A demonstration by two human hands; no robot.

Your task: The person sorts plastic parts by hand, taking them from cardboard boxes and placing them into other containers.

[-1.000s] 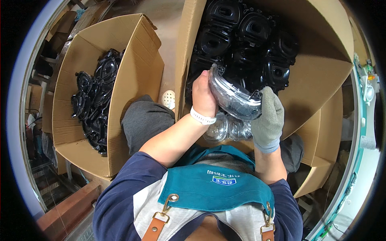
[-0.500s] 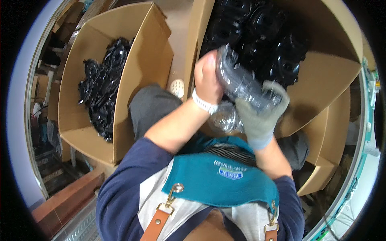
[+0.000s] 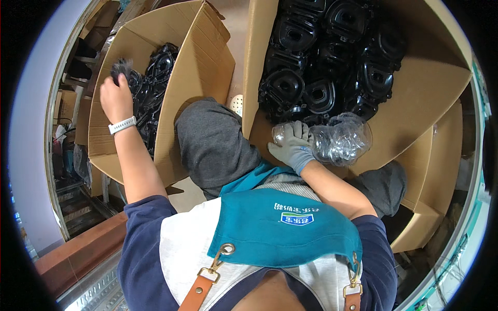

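Observation:
At the left carton (image 3: 104,142), my left hand (image 3: 115,98), bare with a white wristband, is closed on a dark part (image 3: 122,67) blurred by motion. Glossy black moulded plastic parts (image 3: 161,67) lie in a heap inside that carton, just beyond my fingers. My right hand (image 3: 294,145), in a grey glove, grips a bunch of clear plastic pieces (image 3: 345,140) at the near side of the big carton (image 3: 415,111). What its fingertips hold is partly hidden. Black moulded parts with round openings (image 3: 295,36) lie in rows inside the big carton.
My dark-trousered knee (image 3: 212,145) is between the two cartons. Another cardboard box (image 3: 430,176) stands at the right, beside my other knee. A reddish-brown beam (image 3: 83,249) runs along the lower left.
My hands have parted. The left went from the big carton leftward to the left carton with a dark part; the right came down onto the clear plastic pieces.

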